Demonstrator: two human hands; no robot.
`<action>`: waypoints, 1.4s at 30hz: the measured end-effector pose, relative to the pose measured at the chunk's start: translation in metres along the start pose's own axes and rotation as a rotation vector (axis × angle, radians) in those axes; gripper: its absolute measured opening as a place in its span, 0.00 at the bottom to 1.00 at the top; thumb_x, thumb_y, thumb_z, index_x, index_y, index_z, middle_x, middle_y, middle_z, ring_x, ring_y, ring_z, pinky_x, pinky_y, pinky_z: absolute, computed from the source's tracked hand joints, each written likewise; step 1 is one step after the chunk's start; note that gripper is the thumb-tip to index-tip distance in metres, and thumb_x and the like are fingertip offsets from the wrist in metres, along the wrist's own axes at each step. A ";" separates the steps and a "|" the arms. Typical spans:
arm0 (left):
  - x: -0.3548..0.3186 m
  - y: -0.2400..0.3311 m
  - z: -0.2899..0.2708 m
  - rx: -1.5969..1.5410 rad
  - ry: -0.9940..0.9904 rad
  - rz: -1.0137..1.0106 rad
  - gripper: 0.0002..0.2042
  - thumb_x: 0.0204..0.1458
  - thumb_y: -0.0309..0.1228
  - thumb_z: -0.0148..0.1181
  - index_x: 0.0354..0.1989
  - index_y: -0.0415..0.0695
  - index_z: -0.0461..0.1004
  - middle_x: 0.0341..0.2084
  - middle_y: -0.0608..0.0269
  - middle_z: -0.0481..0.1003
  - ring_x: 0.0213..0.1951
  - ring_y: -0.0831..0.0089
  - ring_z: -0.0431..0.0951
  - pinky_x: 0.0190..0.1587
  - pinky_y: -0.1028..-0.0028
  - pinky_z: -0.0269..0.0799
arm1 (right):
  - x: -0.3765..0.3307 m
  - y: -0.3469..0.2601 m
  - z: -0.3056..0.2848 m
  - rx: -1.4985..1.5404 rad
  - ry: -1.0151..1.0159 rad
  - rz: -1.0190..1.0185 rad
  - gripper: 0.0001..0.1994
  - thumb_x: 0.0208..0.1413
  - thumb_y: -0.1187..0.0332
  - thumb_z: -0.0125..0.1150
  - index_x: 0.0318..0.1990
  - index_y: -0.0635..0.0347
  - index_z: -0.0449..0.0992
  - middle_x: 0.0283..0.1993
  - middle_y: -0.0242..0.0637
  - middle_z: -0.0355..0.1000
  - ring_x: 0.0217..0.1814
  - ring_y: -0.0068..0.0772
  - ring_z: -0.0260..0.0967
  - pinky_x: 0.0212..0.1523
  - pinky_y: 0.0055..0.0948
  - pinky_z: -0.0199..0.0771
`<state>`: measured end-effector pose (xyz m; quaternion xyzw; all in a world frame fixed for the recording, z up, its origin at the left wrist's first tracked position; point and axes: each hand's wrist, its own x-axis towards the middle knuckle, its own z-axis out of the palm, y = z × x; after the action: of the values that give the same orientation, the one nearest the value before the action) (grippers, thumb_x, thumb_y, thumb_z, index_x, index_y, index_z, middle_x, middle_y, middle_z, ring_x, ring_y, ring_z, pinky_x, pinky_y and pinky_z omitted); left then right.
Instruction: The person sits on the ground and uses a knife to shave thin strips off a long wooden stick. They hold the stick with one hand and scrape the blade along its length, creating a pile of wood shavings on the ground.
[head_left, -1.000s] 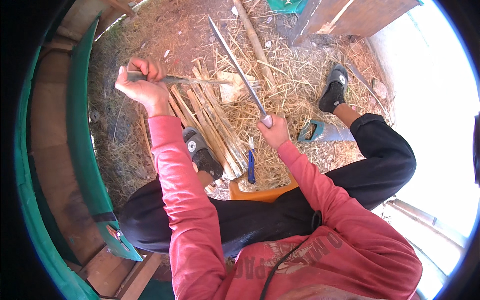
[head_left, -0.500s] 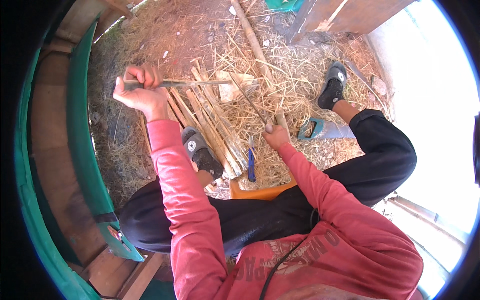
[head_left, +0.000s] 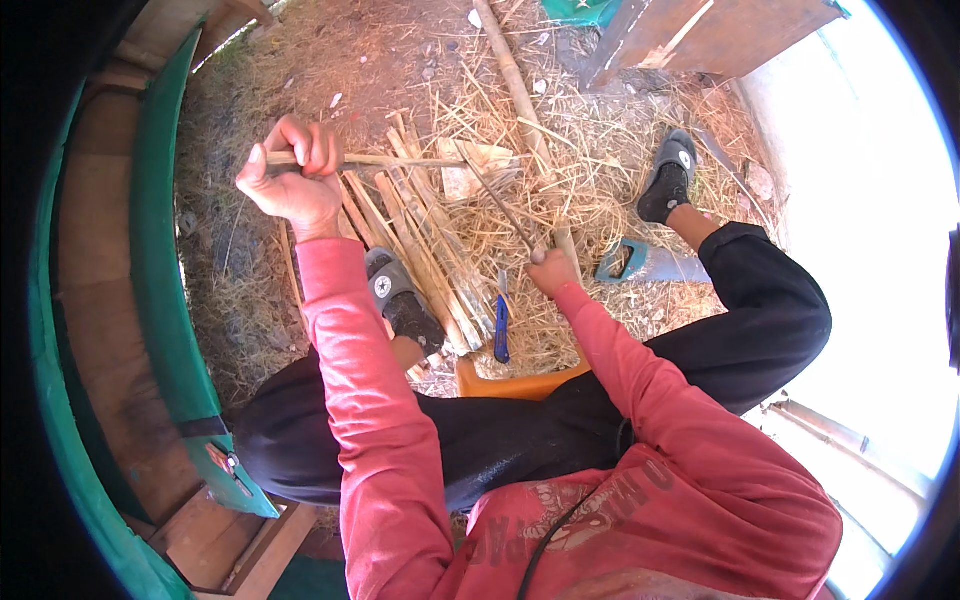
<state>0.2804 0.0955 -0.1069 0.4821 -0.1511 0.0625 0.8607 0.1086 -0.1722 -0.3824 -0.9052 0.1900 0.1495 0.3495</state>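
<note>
Raised at the upper left, my left hand (head_left: pixel 293 178) is closed around a thin bamboo strip (head_left: pixel 400 160), which points right, roughly level. My right hand (head_left: pixel 552 272), nearer the middle, is closed on a long, thin, dark tool (head_left: pixel 500 205), perhaps a blade seen edge-on. It slants up and left, and its far end meets or overlaps the strip's right end. Beside my right fingers is a short wooden piece (head_left: pixel 566 243); whether it belongs to the tool I cannot tell. Split bamboo pieces (head_left: pixel 430 255) lie below, between the hands.
A blue utility knife (head_left: pixel 501 330) lies on the straw-covered ground by the bamboo. Right of my right hand is a saw (head_left: pixel 640 262) with a teal handle. An orange stool edge (head_left: pixel 520 385) shows between my legs. A bamboo pole (head_left: pixel 512 80) lies ahead; a green-edged wooden structure (head_left: pixel 165 250) stands left.
My left hand has shifted slightly right and up and turned a little, rolling the strip with it. My right hand and its tool have hardly moved.
</note>
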 end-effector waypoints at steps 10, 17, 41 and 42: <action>-0.003 0.006 -0.005 -0.011 -0.029 0.006 0.26 0.45 0.58 0.47 0.16 0.45 0.56 0.08 0.71 0.50 0.14 0.80 0.46 0.18 0.75 0.40 | -0.023 -0.088 -0.058 0.533 0.040 -0.212 0.12 0.44 0.65 0.64 0.32 0.65 0.76 0.24 0.47 0.74 0.28 0.48 0.74 0.32 0.41 0.71; -0.004 0.007 -0.009 -0.034 -0.019 0.044 0.26 0.45 0.58 0.48 0.15 0.46 0.56 0.08 0.72 0.49 0.13 0.79 0.46 0.19 0.75 0.42 | -0.008 -0.005 -0.011 -0.324 -0.106 -0.155 0.18 0.48 0.55 0.59 0.37 0.62 0.77 0.40 0.55 0.75 0.47 0.53 0.73 0.49 0.46 0.71; -0.011 0.014 -0.023 -0.040 -0.063 -0.028 0.25 0.42 0.59 0.52 0.16 0.48 0.57 0.09 0.74 0.52 0.14 0.80 0.47 0.23 0.76 0.43 | -0.009 0.012 -0.004 0.011 -0.002 -0.065 0.21 0.49 0.52 0.56 0.37 0.65 0.78 0.42 0.57 0.74 0.47 0.54 0.72 0.53 0.45 0.69; -0.012 0.015 -0.025 -0.049 -0.066 -0.025 0.25 0.42 0.59 0.52 0.16 0.48 0.57 0.09 0.74 0.52 0.14 0.80 0.47 0.22 0.76 0.43 | -0.009 -0.012 -0.022 0.001 -0.051 -0.075 0.21 0.49 0.53 0.56 0.36 0.65 0.78 0.41 0.56 0.75 0.46 0.53 0.72 0.52 0.44 0.69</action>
<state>0.2706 0.1249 -0.1110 0.4647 -0.1747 0.0323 0.8675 0.1093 -0.1775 -0.3562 -0.9074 0.1471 0.1594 0.3599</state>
